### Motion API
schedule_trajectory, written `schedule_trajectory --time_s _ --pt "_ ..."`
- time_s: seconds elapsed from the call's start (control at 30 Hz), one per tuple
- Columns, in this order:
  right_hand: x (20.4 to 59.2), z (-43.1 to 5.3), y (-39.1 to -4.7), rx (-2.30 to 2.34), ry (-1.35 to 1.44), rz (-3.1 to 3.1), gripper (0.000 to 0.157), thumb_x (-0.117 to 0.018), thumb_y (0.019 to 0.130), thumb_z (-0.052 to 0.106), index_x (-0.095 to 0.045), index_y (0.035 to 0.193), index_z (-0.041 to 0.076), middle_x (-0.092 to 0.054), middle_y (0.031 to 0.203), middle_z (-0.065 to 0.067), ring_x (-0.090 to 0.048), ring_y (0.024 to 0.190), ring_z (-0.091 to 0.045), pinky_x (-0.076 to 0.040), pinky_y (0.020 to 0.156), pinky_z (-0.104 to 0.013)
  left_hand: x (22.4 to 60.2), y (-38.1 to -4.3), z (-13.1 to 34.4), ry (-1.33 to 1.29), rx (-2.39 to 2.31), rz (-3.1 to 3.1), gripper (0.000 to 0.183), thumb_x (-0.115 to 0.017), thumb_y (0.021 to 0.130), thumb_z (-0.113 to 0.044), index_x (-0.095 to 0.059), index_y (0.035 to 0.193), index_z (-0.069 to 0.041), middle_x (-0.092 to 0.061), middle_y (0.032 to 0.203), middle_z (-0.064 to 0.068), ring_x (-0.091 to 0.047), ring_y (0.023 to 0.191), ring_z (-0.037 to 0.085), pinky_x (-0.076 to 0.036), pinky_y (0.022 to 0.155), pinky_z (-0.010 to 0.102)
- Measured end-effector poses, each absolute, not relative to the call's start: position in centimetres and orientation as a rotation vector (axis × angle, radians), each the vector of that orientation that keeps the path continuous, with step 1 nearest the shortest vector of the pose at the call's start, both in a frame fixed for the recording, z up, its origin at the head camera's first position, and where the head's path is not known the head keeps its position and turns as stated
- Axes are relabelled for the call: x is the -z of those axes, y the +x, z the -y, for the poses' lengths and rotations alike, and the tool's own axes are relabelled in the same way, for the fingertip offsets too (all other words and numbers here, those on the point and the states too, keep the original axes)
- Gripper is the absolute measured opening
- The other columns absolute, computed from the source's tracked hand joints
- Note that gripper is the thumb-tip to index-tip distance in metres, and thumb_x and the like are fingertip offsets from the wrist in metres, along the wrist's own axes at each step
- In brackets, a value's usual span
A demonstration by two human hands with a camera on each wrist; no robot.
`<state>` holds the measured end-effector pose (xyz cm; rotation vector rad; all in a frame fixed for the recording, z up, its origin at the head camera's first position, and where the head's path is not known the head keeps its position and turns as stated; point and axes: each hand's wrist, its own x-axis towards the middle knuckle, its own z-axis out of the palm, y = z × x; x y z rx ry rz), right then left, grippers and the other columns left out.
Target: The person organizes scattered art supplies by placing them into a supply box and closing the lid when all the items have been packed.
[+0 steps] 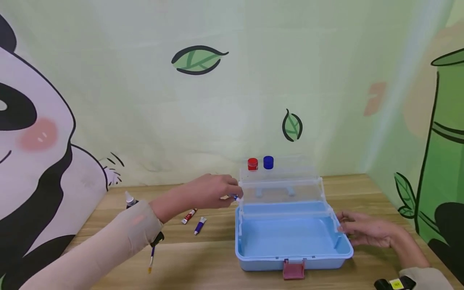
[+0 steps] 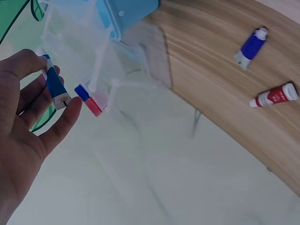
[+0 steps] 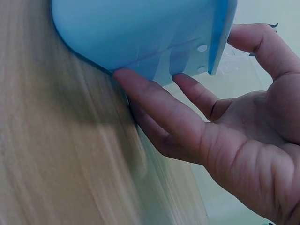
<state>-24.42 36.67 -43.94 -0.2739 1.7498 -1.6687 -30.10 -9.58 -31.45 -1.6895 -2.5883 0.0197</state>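
My left hand [image 1: 214, 191] pinches a small blue paint tube [image 2: 57, 84] between thumb and fingers, beside the left end of the clear trays [image 1: 280, 189]. In the head view the tube is mostly hidden by the fingers. The trays are raised at the back of a light-blue storage box [image 1: 290, 237], whose bottom is bare. At the box's right side, my right hand [image 1: 367, 229] holds the wall, with the thumb at the rim and fingers against the outside. A red-capped jar [image 1: 252, 164] and a blue-capped jar [image 1: 268, 162] stand in the top tray.
On the wooden table [image 1: 203, 262] lie a red paint tube [image 1: 189, 216] and a dark blue paint tube [image 1: 200, 225], left of the box. Farther left are a white-nozzled bottle [image 1: 130, 199] and a paintbrush [image 1: 151, 259], both partly behind the left arm. A pink latch [image 1: 294, 270] hangs at the box's front.
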Motion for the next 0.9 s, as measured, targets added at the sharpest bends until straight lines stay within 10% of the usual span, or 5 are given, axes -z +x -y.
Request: schedule_trajectory --time_s 0.43,0.9 --pt "43.8 -36.3 -24.2 1.656 -0.261 -1.751 0.054 -0.048 0.105 0.011 -0.018 0.142 -0.015 -0.043 0.136 -0.027 -0.058 0.120 -0.029 -0.052 0.099 -0.052 31.8 -31.0 5.9 -1.700 -0.084 2.623 0.014 -0.067 0.098 -0.018 -0.071 0.111 -0.019 -0.069 0.101 -0.006 -0.059 0.081 0.008 -0.046 0.058 0.016" --pt "44.0 -36.4 -24.3 1.647 -0.250 -1.756 0.056 -0.049 0.105 0.012 -0.017 0.143 -0.014 -0.040 0.139 -0.029 -0.057 0.121 -0.028 -0.052 0.099 -0.051 31.6 -31.7 3.2 -1.748 -0.138 2.678 0.020 -0.070 0.097 -0.016 -0.071 0.117 -0.017 -0.070 0.112 -0.001 -0.064 0.096 0.012 -0.051 0.076 0.015"
